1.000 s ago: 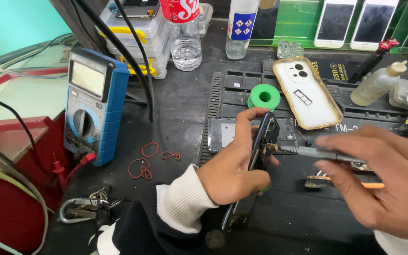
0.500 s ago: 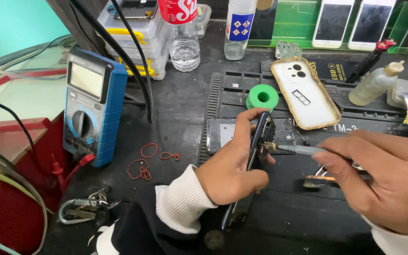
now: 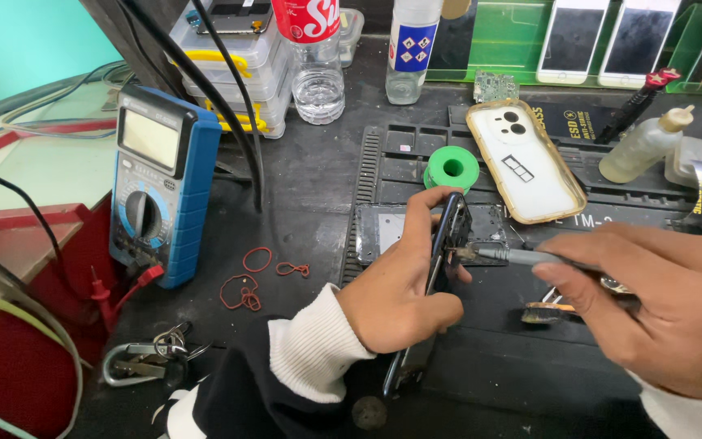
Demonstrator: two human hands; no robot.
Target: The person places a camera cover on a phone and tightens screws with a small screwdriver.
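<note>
So we've got a dark phone point(image 3: 447, 244) stood up on its edge over the black ribbed work mat point(image 3: 530, 358), thin glossy frame facing us. Our left hand point(image 3: 396, 297) is wrapped around it from the left, fingers curled shut on the frame, index finger arched over the top edge and thumb pressing from the near side. White ribbed cuff, dark sleeve below that.

Our right hand point(image 3: 652, 305) comes in from the right, closed around a slim grey metal tool point(image 3: 522, 258) held like a pen, nearly level, its tip touching the phone's edge about halfway up. A small brush point(image 3: 542, 310) with tan bristles lies on the mat just under that hand.

Stuff around it: a green solder spool point(image 3: 452, 167), round with a hole in the middle, sits just behind the phone. Next to it a white phone in a clear yellowed case point(image 3: 526, 162) lies camera side up. A squat plastic squeeze bottle point(image 3: 642, 146) is tipped over on the right. On the left a blue-cased multimeter point(image 3: 164, 191) with a round dial leans back, red rubber bands point(image 3: 249, 276) loose on the scuffed dark table beside it, and a bunch of keys point(image 3: 152, 354) on a carabiner nearer to us.
</note>
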